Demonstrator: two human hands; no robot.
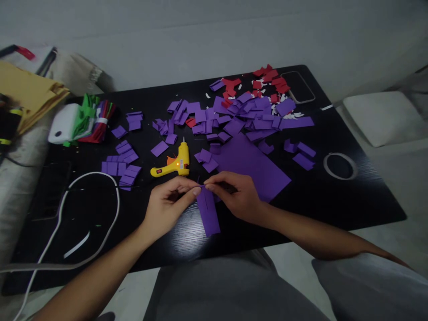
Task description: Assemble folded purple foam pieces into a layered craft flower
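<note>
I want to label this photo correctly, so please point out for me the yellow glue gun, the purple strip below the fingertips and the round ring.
Yellow glue gun (183, 156): head view, on its barrel.
Purple strip (210, 218): head view, on its lower part.
Round ring (355, 168): head view, on its right rim.

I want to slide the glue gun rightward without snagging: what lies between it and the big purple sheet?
In the head view, small purple paper pieces lie between the glue gun and the large purple sheet.
</note>
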